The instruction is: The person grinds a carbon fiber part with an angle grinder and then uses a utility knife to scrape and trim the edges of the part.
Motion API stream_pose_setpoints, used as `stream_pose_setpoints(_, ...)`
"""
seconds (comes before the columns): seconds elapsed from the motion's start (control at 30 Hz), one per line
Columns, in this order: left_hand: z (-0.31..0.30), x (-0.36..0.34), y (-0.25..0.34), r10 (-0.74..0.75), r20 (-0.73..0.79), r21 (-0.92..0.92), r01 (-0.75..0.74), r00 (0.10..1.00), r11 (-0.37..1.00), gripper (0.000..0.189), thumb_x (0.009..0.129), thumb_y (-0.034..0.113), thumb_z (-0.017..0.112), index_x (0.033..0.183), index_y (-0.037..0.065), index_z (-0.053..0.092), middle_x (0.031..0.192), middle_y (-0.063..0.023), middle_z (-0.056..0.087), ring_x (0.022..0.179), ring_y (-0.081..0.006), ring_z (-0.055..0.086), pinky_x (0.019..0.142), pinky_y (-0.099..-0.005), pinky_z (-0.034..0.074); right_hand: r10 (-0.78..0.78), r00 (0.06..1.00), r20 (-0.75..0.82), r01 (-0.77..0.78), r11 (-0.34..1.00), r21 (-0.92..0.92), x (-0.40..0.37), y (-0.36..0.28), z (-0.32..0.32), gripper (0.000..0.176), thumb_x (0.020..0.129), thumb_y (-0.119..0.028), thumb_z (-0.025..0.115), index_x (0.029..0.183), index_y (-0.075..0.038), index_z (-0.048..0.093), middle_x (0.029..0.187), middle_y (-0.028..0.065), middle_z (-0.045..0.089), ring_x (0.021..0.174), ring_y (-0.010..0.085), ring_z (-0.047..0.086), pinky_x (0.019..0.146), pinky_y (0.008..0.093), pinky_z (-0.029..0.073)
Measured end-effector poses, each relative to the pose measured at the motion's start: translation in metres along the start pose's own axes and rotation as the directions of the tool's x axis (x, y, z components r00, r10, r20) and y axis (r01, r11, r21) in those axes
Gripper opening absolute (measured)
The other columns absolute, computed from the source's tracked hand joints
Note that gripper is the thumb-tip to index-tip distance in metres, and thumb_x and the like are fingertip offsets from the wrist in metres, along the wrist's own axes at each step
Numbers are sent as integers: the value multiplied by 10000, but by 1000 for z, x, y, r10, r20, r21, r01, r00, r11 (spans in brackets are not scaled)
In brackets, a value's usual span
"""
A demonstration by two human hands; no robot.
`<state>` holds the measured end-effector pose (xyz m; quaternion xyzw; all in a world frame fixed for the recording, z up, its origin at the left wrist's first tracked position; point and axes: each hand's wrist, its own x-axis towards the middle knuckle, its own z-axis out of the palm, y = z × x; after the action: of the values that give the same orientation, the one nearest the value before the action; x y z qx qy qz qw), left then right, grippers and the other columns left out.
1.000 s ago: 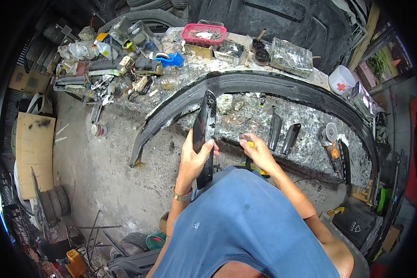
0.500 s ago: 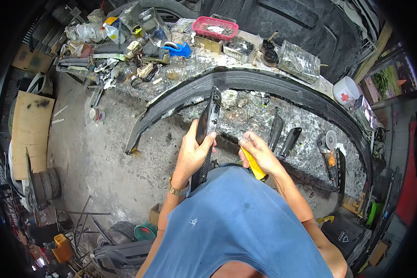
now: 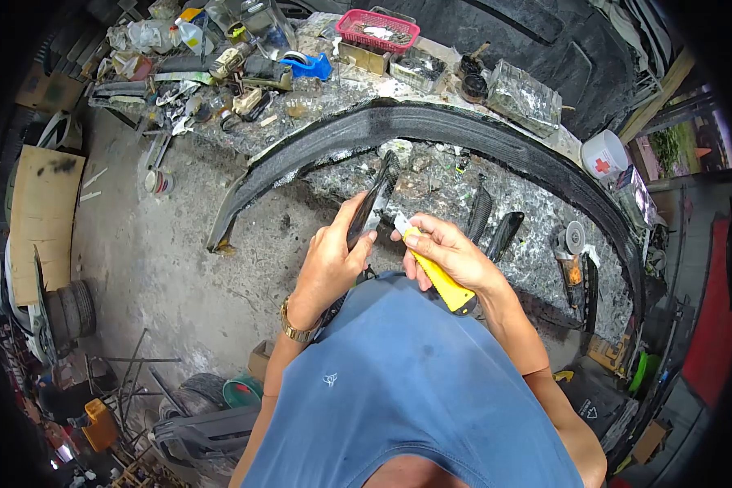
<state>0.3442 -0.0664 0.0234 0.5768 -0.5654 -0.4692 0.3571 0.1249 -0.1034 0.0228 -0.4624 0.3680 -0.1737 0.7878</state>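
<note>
A long, glossy black curved part (image 3: 380, 193) is gripped by my left hand (image 3: 330, 259), its tip pointing up over the workbench and its lower end running down beside my shirt. My right hand (image 3: 447, 252) is closed around a yellow utility knife (image 3: 439, 281). The knife's light-coloured blade end points up and left, close to the black part; whether they touch I cannot tell. Beyond both hands lies a large curved carbon-look strip (image 3: 464, 134) across the bench.
Two small black pieces (image 3: 506, 236) and an angle grinder (image 3: 573, 264) lie on the bench (image 3: 537, 195) at right. A pink basket (image 3: 378, 31), a blue tape dispenser (image 3: 307, 67) and a white bucket (image 3: 603, 154) stand farther back. Tyres (image 3: 71, 311) are at left.
The yellow knife has turned and risen toward the black part, its blade end now showing. My left hand has shifted slightly, and the whole view has moved a little.
</note>
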Motion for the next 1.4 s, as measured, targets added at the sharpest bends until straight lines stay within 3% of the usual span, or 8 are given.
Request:
stream_pose_setpoints(0.17,2,-3,2,74,-55,131,-67,996,989,492,915,12,624,1386,17,482,859,-94,688,627,-123,636,591,-287,530,-49,999,-4,49,998,-36,4,13,-3,323,1039,-274,512,1223,-12,549,738,60,617,551,104,571,514,234,462)
stream_pose_setpoints(0.23,0,-4,8,12,-23,161,-8,1000,987,528,903,68,619,1406,49,459,1013,-265,683,923,-462,647,766,-493,517,-54,999,-1,54,998,-41,5,17,-5,319,1037,-269,515,1220,-10,552,735,55,612,545,98,559,515,226,454)
stream_pose_setpoints(0.37,0,-4,4,111,-46,199,-99,993,975,517,899,66,621,1394,45,473,1035,-260,680,930,-460,647,774,-485,521,-269,961,-55,236,911,-337,3,14,0,275,982,-184,590,1217,-40,583,785,85,648,606,129,619,558,280,495)
stream_pose_setpoints(0.43,0,-4,0,173,-18,109,-170,985,979,494,916,47,632,1388,17,486,789,-101,685,625,-143,663,573,-294,540,-631,774,-43,399,540,-741,6,17,8,433,843,-67,684,1268,-96,602,861,119,690,690,238,683,644,364,534)
stream_pose_setpoints(0.87,-8,-9,1,-58,151,-163,82,987,983,461,939,91,620,1372,-5,493,761,-43,636,625,-92,598,572,-271,532,-518,806,286,327,-13,-945,-3,0,-4,620,734,-65,703,1338,-119,574,712,81,622,646,280,639,623,398,523)
stream_pose_setpoints(1.0,-9,-11,-2,24,70,-25,-22,997,999,497,911,109,620,1377,4,483,843,-198,680,720,-314,685,684,-392,517,-579,768,275,381,67,-922,0,16,-18,420,791,-62,684,1204,-76,607,741,104,634,680,295,656,634,406,524)
stream_pose_setpoints(1.13,-10,-13,-1,49,30,20,-50,998,999,476,912,133,611,1365,36,503,1013,-246,680,923,-424,658,786,-441,503,-398,906,-143,114,555,-824,-7,19,-13,222,915,-164,601,1041,1,521,755,170,624,694,358,639,646,416,503)
stream_pose_setpoints(1.4,-8,-11,-8,156,6,-7,-156,988,988,427,913,68,623,1313,-17,500,891,-111,671,697,-135,631,658,-301,513,-269,948,-168,129,811,-571,-3,25,-4,224,1034,-228,463,1027,-4,476,770,117,617,623,214,598,590,357,464)
